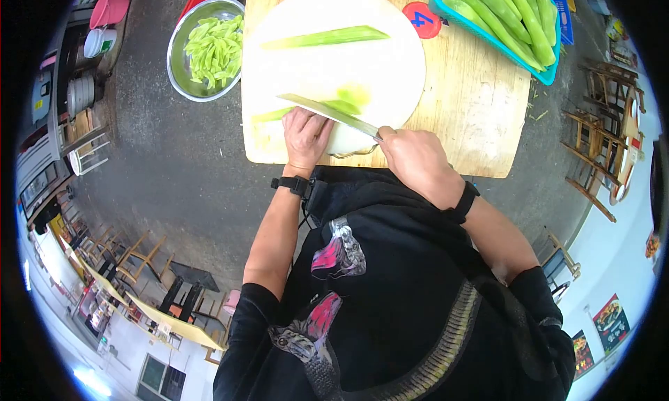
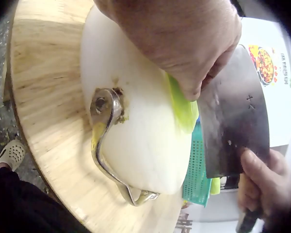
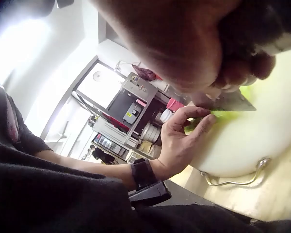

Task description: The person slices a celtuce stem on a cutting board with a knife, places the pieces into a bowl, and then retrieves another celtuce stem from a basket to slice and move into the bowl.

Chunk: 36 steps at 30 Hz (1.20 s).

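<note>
My left hand (image 1: pixel 306 136) holds a peeled green stem piece, which looks like celtuce (image 2: pixel 182 107), down on the round white cutting board (image 1: pixel 300 73). Its fingertips are bent over the piece, right beside the blade. My right hand (image 1: pixel 418 160) grips the handle of a cleaver (image 2: pixel 233 116), whose broad blade stands on edge by the left fingers. In the head view the blade crosses over the stem. Another long green stem piece (image 1: pixel 327 38) lies across the far part of the board.
A metal bowl (image 1: pixel 173 66) of green slices stands left of the wooden table (image 1: pixel 481 122). At the far right corner is a turquoise basket (image 1: pixel 552 74) of whole green stems, near a red disc (image 1: pixel 422 20) marked 4. A metal handle (image 2: pixel 103 155) sticks out from the board's near edge.
</note>
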Tool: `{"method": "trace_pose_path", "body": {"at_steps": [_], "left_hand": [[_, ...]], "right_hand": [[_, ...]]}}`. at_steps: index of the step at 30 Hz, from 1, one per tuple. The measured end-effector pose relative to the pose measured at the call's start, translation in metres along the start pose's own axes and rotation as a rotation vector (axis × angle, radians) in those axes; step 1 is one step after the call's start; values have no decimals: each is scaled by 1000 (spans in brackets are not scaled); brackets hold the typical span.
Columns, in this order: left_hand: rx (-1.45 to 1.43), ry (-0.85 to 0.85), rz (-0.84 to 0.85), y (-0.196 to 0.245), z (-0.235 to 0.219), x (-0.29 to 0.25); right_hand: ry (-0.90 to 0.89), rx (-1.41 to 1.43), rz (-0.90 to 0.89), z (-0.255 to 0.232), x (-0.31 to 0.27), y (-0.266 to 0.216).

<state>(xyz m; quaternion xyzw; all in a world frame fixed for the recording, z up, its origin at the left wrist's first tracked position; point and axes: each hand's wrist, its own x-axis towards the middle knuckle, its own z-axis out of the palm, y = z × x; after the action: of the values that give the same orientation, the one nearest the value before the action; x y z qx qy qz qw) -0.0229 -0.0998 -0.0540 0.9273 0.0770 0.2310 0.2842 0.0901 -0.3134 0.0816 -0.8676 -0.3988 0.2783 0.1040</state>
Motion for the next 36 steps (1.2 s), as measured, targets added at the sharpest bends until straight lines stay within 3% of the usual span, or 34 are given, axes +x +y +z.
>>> {"method": "trace_pose_path", "body": {"at_steps": [13, 21, 26, 28, 36], "left_hand": [[-37, 10, -2, 0, 1, 0], [-76, 58, 24, 3, 0, 6], [-12, 17, -48, 10, -5, 4], [27, 15, -48, 13, -9, 4], [53, 36, -46, 6, -11, 2]], "right_hand": [[-55, 23, -13, -20, -4, 4], [38, 70, -55, 27, 55, 5], [110, 97, -84, 14, 37, 9], [69, 60, -39, -8, 29, 3], [-39, 23, -13, -12, 14, -8]]}}
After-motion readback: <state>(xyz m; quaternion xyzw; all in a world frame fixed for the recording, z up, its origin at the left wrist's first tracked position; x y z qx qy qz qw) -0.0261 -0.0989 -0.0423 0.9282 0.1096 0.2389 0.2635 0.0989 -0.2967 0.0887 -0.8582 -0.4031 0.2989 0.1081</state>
